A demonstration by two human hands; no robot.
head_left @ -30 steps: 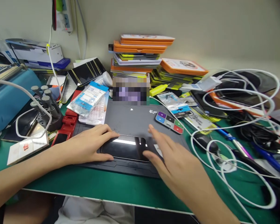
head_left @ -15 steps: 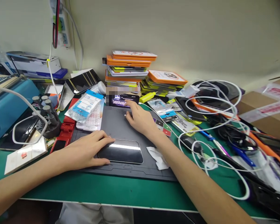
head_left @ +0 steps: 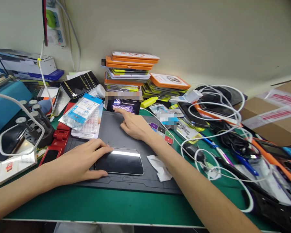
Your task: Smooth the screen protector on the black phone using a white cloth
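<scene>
A smartphone (head_left: 122,163) with a dark screen and a bright light streak lies flat on the dark grey mat (head_left: 106,186). My left hand (head_left: 86,158) grips its left end, thumb at the near edge and fingers at the far edge. Beyond it, my right hand (head_left: 135,126) holds nothing; its index finger stretches toward a second phone (head_left: 126,105) with a lit screen, propped sideways at the mat's back. Whether that fingertip touches the screen I cannot tell. A crumpled white wipe (head_left: 160,168) rests near my right forearm.
Stacked orange and yellow boxes (head_left: 132,64) stand against the wall. Tangled white cables (head_left: 215,136) and tools cover the right side. At left are a screwdriver holder (head_left: 38,132), a red clamp-like fixture (head_left: 60,139), packets (head_left: 81,111) and a blue machine (head_left: 7,103).
The view has shifted, moving the scene slightly left and the near things lower. My right index finger has moved toward the left part of the lit screen. My left hand stays on the smartphone.
</scene>
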